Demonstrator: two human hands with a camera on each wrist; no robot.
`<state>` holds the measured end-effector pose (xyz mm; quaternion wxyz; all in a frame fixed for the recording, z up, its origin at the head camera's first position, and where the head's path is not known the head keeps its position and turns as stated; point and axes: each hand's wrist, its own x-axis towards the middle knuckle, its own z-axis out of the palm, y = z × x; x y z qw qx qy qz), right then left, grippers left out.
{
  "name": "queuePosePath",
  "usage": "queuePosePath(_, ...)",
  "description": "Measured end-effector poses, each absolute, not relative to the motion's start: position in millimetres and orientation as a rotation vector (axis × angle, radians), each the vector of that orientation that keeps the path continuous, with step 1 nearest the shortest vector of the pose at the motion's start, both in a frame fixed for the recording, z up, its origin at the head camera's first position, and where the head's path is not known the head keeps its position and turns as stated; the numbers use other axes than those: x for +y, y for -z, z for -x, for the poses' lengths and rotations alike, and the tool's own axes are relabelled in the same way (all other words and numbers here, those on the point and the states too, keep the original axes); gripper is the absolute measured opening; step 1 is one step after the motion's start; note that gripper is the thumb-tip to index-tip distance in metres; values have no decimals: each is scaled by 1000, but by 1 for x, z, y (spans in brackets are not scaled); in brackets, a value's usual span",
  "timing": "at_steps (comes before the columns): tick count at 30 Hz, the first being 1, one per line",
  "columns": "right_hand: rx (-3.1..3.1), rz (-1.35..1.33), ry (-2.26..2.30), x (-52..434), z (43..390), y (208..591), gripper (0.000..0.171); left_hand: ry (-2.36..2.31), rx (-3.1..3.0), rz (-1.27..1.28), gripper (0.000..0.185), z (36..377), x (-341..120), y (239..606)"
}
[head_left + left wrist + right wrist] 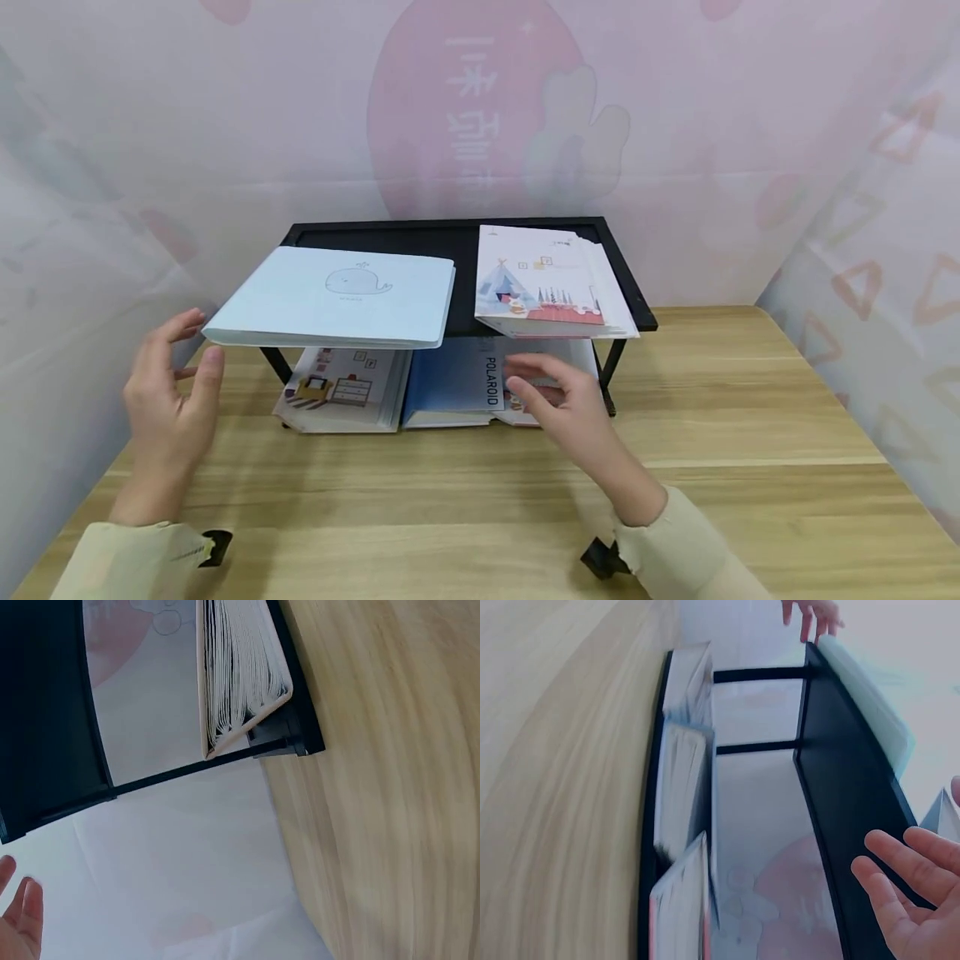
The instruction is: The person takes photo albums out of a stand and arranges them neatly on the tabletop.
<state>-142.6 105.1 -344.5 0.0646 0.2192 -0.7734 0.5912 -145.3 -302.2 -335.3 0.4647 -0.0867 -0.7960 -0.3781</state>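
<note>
From the head camera, a low black metal shelf (465,237) stands on the pale wooden surface (480,500) against a pink-patterned backdrop. On top lie a pale blue book with a whale drawing (337,296), its left corner jutting past the shelf's edge, and a white picture book with a tent on its cover (540,279). Beneath the shelf lie three more: a white book with furniture drawings (341,392), a blue book lettered POLAROID (453,379) and one partly hidden behind the right hand (558,400). That hand hovers with fingers spread in front of the lower books, holding nothing. The left hand (168,392) is raised with fingers loosely apart just beside the blue whale book's overhanging corner; whether it touches is unclear.

The left wrist camera shows the shelf's dark frame, the page edges of a book and only the fingertips of the left hand, straight and empty.

The right wrist camera shows the right hand's fingers (900,877) extended and apart near the shelf's black edge.
</note>
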Motion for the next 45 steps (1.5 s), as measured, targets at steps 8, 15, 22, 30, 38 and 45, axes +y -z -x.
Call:
queuePosePath(8,-2294,-675,-1764,75,147,333,28,982,-1916,122,39,149,-294,331)
queuePosePath(15,-2304,-636,-1775,58,149,329,27,1031,-1887,56,38,153,-280,326)
queuePosePath(22,-2269,-602,-1836,46,150,332,27,1078,-1811,-15,39,163,-272,326)
queuePosePath(30,-2211,-556,-1834,32,153,329,28,1109,-1734,-117,33,171,-274,326)
queuePosePath(38,-2175,-513,-1850,20,156,326,22,1100,-1761,-135,32,171,-276,329)
queuePosePath(45,-2148,-487,-1839,14,159,328,18,1072,-1845,-191,35,173,-278,331)
